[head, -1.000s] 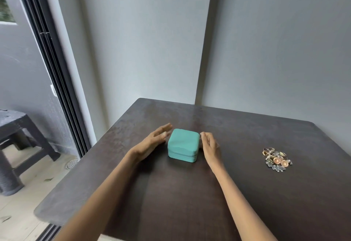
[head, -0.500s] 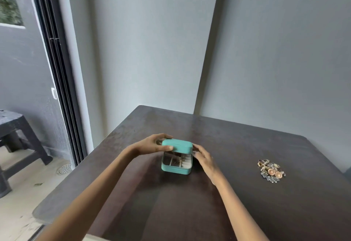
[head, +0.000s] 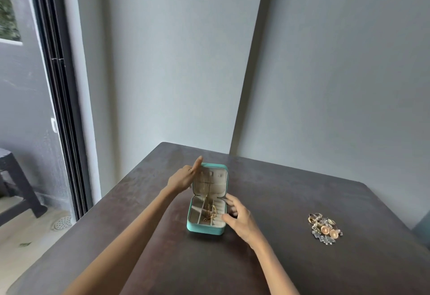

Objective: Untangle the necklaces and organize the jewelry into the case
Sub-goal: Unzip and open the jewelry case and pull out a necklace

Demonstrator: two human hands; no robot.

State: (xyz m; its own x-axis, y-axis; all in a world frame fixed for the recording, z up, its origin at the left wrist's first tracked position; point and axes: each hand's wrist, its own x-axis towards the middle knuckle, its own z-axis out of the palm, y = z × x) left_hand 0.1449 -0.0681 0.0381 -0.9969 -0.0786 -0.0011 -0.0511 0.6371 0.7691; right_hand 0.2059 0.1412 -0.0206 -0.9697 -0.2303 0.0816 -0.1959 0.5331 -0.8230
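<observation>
A teal jewelry case (head: 204, 229) stands open in the middle of the dark table, its lid (head: 210, 179) raised upright. A gold chain (head: 207, 212) runs from the lid's cream lining down into the divided base. My left hand (head: 182, 178) rests against the lid's left edge with its fingers straight, pointing up. My right hand (head: 239, 219) holds the base at its right wall, thumb at the front corner and fingers curled on the side. A pile of tangled jewelry (head: 324, 228), with gold rings, orange discs and silver pieces, lies to the right.
The dark wooden table (head: 290, 201) sits in a corner between two grey walls. Its left edge faces a sliding glass door (head: 60, 108), with a dark stool (head: 16, 185) beyond.
The case went from closed to fully open. My left hand swung the lid up and back, while my right hand stayed at the base's right side.
</observation>
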